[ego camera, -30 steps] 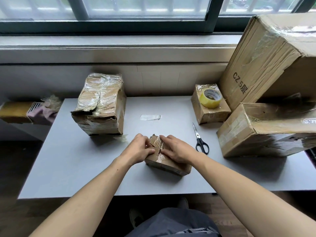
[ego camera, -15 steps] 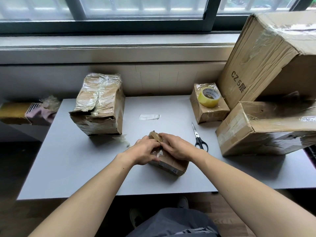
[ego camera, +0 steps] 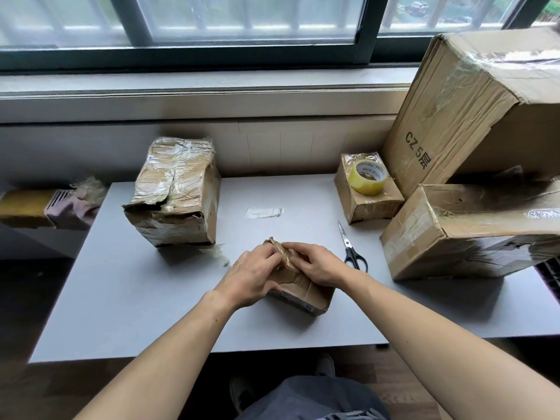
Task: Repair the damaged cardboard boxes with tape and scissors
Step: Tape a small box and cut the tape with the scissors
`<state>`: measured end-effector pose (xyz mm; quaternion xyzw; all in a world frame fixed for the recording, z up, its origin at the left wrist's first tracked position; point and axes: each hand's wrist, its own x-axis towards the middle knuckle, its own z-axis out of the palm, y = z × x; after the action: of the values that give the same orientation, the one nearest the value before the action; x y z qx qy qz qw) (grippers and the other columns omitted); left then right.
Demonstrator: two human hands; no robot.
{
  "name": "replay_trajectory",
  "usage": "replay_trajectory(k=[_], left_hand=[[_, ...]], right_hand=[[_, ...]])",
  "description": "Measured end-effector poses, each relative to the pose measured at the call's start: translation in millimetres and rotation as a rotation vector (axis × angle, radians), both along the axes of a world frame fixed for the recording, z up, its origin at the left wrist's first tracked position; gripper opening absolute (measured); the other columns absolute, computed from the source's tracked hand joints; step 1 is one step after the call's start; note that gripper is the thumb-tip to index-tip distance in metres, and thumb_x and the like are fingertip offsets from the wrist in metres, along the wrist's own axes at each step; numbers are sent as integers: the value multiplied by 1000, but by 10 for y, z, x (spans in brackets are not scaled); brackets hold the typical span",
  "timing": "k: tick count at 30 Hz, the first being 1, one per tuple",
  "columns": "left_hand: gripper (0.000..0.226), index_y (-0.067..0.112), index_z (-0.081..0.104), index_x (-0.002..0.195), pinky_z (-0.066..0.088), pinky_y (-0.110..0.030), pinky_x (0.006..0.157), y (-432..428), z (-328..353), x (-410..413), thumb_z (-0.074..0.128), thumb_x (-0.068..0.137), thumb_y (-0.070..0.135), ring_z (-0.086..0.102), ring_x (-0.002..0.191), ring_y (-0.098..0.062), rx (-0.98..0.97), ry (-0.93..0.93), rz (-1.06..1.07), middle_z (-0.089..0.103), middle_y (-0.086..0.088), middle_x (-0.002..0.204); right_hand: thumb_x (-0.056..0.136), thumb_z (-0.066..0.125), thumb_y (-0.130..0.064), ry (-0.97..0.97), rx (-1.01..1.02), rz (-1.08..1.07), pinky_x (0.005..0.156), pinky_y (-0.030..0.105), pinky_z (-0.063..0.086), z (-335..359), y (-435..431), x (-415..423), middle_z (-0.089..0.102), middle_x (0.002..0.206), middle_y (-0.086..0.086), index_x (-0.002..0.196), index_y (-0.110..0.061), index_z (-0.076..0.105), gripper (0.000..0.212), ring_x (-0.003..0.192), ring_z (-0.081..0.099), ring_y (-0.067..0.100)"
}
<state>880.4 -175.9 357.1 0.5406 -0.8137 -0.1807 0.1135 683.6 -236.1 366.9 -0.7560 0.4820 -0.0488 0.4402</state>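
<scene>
A small battered cardboard box (ego camera: pixel 303 291) lies in the middle of the grey table (ego camera: pixel 136 313). My left hand (ego camera: pixel 251 275) and my right hand (ego camera: pixel 315 263) both grip its crumpled top flap from either side, fingers curled over the raised edge. Black-handled scissors (ego camera: pixel 351 248) lie on the table just right of my right hand. A yellow tape roll (ego camera: pixel 368 177) sits on a small box (ego camera: pixel 368 204) at the back right.
A taped, torn box (ego camera: pixel 175 192) stands at the left of the table. A large box marked CZ 5 (ego camera: pixel 472 104) leans at the right, with another box (ego camera: pixel 472 231) in front of it. A scrap of clear tape (ego camera: pixel 263 212) is stuck mid-table.
The small box has been tipped up and turned a little under my hands. Both hands have closed in over its top flap, pinching it into a raised ridge.
</scene>
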Motion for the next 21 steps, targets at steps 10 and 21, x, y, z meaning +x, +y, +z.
replay_trajectory(k=[10,21], left_hand=[[56,32,51,123,27,-36,100,-13,-9,79,64,80,65,43,116,-14,53,-167,83,49,12,122],[24,25,58,105,46,-34,87,-181,-78,175,65,91,42,58,93,-15,218,200,381,59,6,105]], right_hand=[[97,56,-15,95,-3,10,99,14,32,-50,19,21,55,144,6,149,-18,44,54,130,52,20],[66,73,-76,346,-133,261,120,47,19,-132,145,41,17,161,11,159,-15,3,132,147,18,30]])
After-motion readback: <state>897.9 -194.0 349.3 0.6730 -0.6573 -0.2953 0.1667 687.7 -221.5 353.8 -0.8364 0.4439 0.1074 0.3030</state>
